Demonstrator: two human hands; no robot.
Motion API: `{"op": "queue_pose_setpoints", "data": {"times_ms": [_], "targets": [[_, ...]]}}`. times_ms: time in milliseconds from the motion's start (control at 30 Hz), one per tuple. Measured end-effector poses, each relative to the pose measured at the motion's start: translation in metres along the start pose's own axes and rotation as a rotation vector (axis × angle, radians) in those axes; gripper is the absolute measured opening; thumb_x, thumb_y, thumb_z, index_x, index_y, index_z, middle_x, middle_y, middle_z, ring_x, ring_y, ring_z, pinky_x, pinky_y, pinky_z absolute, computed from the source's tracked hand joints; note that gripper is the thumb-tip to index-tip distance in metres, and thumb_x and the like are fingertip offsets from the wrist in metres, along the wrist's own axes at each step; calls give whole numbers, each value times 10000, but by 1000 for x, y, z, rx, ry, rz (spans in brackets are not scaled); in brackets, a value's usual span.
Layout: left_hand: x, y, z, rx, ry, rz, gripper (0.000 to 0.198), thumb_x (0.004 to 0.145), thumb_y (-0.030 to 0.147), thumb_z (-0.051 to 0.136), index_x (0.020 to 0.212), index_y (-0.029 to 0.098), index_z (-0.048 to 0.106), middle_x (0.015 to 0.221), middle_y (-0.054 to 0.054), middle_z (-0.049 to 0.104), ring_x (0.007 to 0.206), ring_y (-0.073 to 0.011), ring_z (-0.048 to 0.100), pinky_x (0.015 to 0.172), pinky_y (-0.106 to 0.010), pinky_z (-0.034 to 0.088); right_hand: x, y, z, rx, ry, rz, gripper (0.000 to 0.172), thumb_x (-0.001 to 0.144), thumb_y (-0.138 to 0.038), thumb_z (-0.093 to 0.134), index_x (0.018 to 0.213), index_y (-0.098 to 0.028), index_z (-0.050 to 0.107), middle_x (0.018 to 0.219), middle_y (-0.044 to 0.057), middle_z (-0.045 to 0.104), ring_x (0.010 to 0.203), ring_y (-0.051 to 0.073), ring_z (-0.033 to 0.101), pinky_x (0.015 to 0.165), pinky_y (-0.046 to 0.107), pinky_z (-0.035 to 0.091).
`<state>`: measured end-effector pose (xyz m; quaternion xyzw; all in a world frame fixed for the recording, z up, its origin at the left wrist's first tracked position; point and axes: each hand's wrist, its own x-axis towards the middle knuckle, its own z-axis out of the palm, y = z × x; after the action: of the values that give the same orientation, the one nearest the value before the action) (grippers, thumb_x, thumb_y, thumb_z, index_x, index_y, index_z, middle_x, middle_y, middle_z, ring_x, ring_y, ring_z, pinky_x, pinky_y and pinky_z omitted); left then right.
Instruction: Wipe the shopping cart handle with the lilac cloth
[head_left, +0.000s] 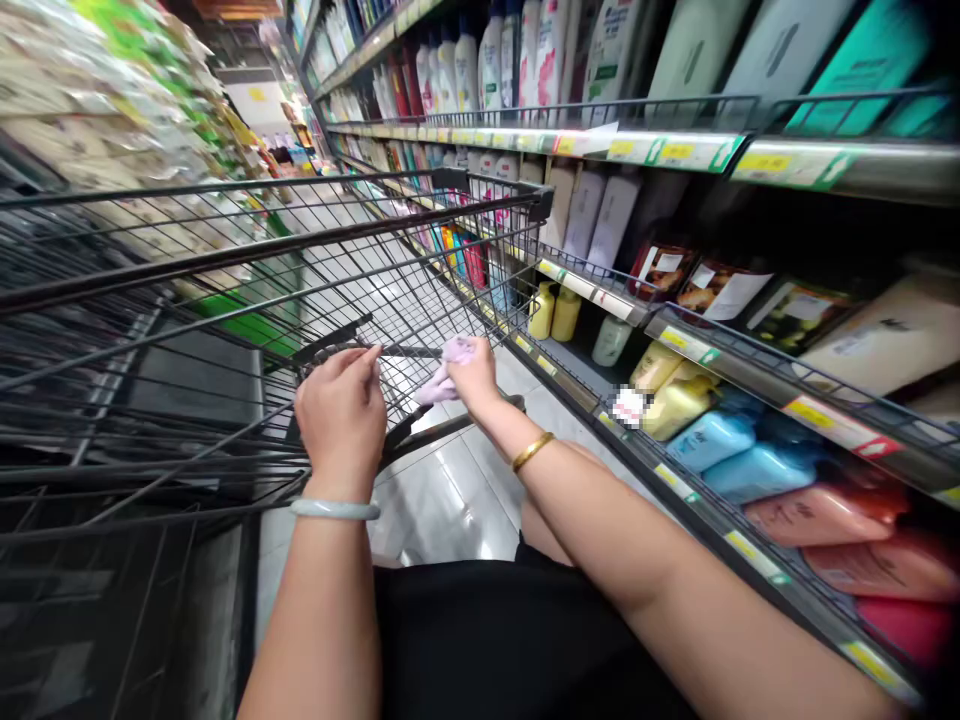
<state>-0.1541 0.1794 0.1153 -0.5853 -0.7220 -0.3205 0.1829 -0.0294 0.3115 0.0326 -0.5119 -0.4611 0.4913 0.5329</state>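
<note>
A crumpled lilac cloth (442, 375) is bunched in my right hand (472, 378), whose fingers are closed around it against a dark bar of the shopping cart. My left hand (341, 410) is at the same bar, a short way to the left, with its fingers curled in; what they hold, if anything, is hidden. The black wire shopping cart (330, 235) stretches ahead and to the left of both hands. On my left wrist is a pale bangle (335, 510), and a gold bracelet (532, 450) circles my right wrist.
Store shelves (675, 155) run along the right, packed with shampoo bottles (551, 55) and, lower down, blue pump bottles (709, 440). Hanging packaged goods (135, 130) line the left side. Glossy floor tiles (442, 485) show beneath the cart.
</note>
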Motion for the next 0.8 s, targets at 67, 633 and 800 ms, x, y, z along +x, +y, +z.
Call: {"op": "queue_pose_setpoints", "data": {"times_ms": [67,633,800], "targets": [[-2,-4,0,-65,31,23,347,1006,320,494,1217,244,759,1200,-54,741,1089,-224,657,905,-351,478,-10,-2,10,64,-88,36,477,624,-76,681,1069,-206,571,1044,34,653,925,181,650,857,332,561],[-9,-43,-37,-31,233,-114,329,993,328,510,1124,181,773,1064,-107,719,1043,-256,638,950,-389,483,-45,10,69,279,-167,97,483,597,-133,717,1051,-228,582,942,-22,670,839,139,650,811,277,569],[-12,-48,-37,-59,259,-176,249,965,304,543,1039,186,750,945,-62,696,919,-217,622,881,-353,488,-10,1,57,478,101,219,486,652,-82,616,1109,-210,513,994,12,661,818,134,657,734,266,568]]}}
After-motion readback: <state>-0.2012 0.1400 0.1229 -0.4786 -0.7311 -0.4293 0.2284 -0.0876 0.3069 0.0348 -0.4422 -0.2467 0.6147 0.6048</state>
